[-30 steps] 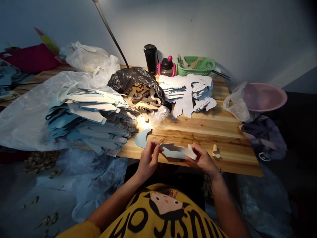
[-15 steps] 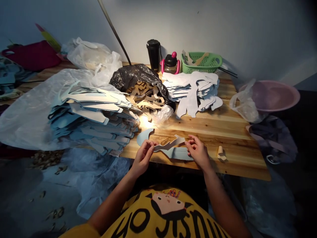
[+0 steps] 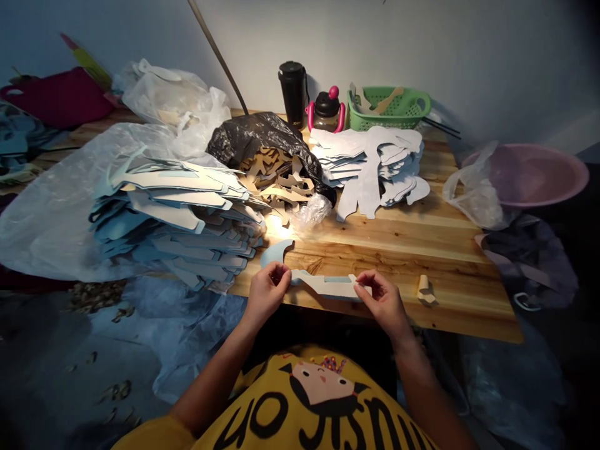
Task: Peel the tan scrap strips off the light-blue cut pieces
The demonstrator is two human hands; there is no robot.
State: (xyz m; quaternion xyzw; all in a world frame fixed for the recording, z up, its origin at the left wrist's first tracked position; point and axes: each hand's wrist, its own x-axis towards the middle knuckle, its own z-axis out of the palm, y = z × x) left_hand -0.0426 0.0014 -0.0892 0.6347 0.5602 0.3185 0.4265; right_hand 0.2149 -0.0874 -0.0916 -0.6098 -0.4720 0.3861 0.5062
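The left hand and right hand each hold one end of a long pale-blue cutout in a narrow pinching grip, over the near edge of the wooden tabletop, just right of a blue crescent cutout.

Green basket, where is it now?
Head view: the green basket sits at the wooden table's far edge, right of the pink-handled bottle, behind the pale card stack.
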